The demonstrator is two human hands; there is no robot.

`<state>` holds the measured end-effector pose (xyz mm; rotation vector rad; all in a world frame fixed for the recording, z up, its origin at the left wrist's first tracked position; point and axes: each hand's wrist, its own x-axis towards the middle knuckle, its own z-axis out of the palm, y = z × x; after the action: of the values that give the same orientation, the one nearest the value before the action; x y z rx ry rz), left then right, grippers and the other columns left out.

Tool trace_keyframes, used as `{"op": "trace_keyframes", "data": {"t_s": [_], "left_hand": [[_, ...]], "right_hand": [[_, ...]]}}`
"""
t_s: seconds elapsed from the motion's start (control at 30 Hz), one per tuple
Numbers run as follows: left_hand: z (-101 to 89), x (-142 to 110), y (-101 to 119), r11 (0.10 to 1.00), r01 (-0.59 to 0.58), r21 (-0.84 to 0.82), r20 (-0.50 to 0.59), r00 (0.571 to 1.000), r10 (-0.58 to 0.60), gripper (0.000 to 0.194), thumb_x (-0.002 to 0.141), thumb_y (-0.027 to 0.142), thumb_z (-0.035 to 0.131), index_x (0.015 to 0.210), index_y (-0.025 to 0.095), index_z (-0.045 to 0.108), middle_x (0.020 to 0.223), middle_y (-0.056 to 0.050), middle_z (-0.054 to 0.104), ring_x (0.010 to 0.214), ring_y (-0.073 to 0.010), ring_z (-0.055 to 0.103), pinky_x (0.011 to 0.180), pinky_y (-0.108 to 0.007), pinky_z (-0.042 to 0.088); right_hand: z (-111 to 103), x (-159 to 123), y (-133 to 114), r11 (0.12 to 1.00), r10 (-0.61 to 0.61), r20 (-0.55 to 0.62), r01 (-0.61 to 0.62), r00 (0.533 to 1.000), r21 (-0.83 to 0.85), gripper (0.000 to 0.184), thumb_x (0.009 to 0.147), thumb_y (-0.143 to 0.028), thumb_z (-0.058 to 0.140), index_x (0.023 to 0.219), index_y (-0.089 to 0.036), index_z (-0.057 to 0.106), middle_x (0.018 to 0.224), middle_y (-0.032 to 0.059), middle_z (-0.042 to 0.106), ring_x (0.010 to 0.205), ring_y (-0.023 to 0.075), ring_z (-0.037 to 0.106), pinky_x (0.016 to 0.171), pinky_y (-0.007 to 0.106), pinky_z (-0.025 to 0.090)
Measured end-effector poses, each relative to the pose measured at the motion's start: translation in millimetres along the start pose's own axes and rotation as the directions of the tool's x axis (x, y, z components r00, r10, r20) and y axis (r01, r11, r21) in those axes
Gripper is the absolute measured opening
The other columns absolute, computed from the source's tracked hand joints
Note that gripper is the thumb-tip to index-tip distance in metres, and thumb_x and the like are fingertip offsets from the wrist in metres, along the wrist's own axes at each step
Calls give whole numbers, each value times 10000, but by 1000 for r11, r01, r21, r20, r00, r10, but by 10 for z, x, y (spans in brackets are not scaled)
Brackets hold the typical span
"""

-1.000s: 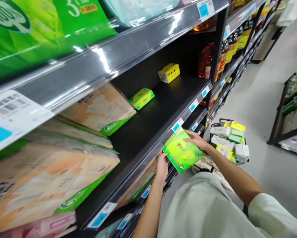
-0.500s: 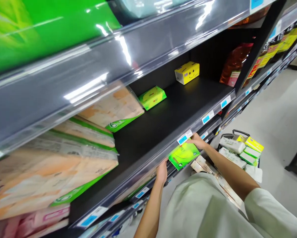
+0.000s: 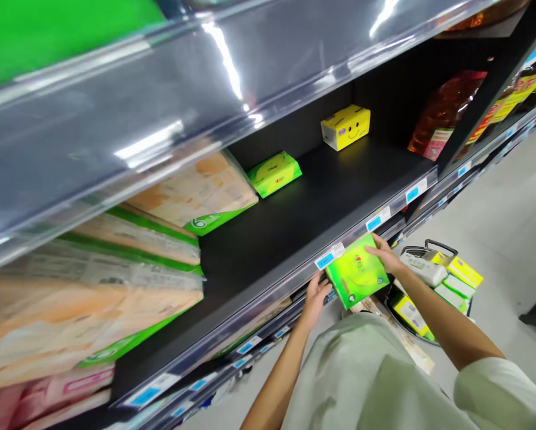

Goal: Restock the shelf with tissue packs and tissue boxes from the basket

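Note:
A bright green tissue pack [image 3: 356, 272] is held at its upper right corner by my right hand [image 3: 385, 255], with the thumb on its top face. It is just in front of the shelf edge [image 3: 268, 313], near a price tag. My left hand [image 3: 313, 303] is at the pack's left edge, fingers apart. Whether its fingertips touch the pack I cannot tell. Further back on the black shelf [image 3: 295, 221] lie another green tissue pack [image 3: 276, 173] and a yellow tissue pack [image 3: 346, 127] with a smiling face.
Large wrapped tissue bundles [image 3: 116, 310] fill the shelf's left part. Overhead runs a glossy upper shelf edge [image 3: 169, 113]. A dark upright [image 3: 478, 113] stands at the right, beside bottles of amber liquid [image 3: 447, 113]. A basket [image 3: 442, 245] of tissue packs sits on the floor.
The green tissue pack has come up and to the right in my right hand, and more of its face shows. My left hand has shifted right and up alongside it. The view has shifted slightly.

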<state>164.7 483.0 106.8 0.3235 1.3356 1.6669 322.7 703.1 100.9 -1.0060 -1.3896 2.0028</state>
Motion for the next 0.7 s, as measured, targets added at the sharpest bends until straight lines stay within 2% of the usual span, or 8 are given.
{"op": "trace_keyframes", "data": {"t_s": [0.13, 0.27, 0.4, 0.47, 0.7], "left_hand": [[335, 221, -40, 1000, 0, 31, 129, 992, -4, 520, 689, 220, 810, 1202, 280, 744, 1472, -55, 643, 1505, -310, 442, 1264, -464, 318], [532, 548, -69, 996, -10, 92, 217, 976, -10, 466, 739, 241, 760, 1205, 251, 753, 1437, -43, 673, 1486, -296, 473, 1292, -434, 277], [520, 837, -127, 981, -1, 193, 249, 967, -48, 386, 799, 296, 736, 1178, 230, 769, 1368, -49, 718, 1466, -305, 501, 1309, -475, 242], [480, 920, -149, 971, -9, 237, 254, 966, -53, 375, 822, 338, 736, 1180, 234, 773, 1369, -48, 717, 1455, -310, 514, 1311, -488, 238], [467, 991, -124, 955, -47, 293, 267, 963, -35, 511, 833, 434, 767, 1314, 265, 726, 1436, -31, 672, 1518, -289, 435, 1334, -456, 193]], "right_hand": [[-376, -28, -106, 996, -68, -87, 73, 994, 56, 670, 636, -493, 888, 1202, -238, 635, 1110, 90, 782, 939, 307, 754, 782, 420, 607], [-575, 131, -186, 981, -162, -131, 174, 978, 86, 640, 646, -484, 904, 1184, -249, 650, 1114, 82, 787, 973, 314, 762, 822, 429, 619], [-632, 331, -256, 968, -226, -126, 237, 966, 79, 755, 536, -501, 955, 1187, -274, 646, 1129, 64, 788, 1085, 335, 741, 887, 427, 625], [-650, 402, -270, 965, -240, -117, 250, 964, 79, 755, 523, -505, 961, 1171, -280, 644, 1153, 64, 783, 1121, 338, 730, 906, 429, 625], [-746, 610, -253, 974, -200, -100, 209, 975, 83, 709, 509, -445, 975, 1110, -288, 633, 1176, 62, 775, 1154, 320, 718, 933, 416, 621]]}}
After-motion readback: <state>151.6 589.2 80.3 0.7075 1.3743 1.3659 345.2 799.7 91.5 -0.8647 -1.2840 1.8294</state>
